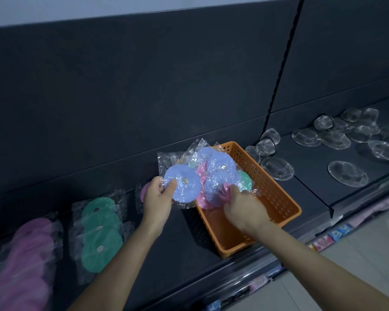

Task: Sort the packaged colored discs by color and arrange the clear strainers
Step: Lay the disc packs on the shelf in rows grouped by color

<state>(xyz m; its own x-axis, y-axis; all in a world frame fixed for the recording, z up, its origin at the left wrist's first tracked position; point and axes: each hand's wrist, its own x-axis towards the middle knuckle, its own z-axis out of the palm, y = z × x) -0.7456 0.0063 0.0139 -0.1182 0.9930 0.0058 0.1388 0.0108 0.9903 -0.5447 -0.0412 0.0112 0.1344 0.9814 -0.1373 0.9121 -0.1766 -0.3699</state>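
Note:
My left hand [157, 196] grips a blue packaged disc [184, 185] by its left edge, held above the shelf just left of the orange basket [276, 198]. My right hand [243, 207] is closed on a fanned bunch of packaged discs [218, 173], blue, pink and green, held over the basket's far half. On the shelf to the left lie a row of green discs [99, 232] and a row of pink discs [29, 245]. One pink disc [144, 191] shows behind my left hand. Clear strainers [346, 138] lie scattered on the right of the shelf.
The dark shelf [305, 176] has a tall dark back panel [144, 86] and a vertical slotted upright [281, 63]. A divider edge [312, 191] runs between the basket and the right bay. Below the shelf's front edge, colourful packaged goods [330, 236] show on a lower level.

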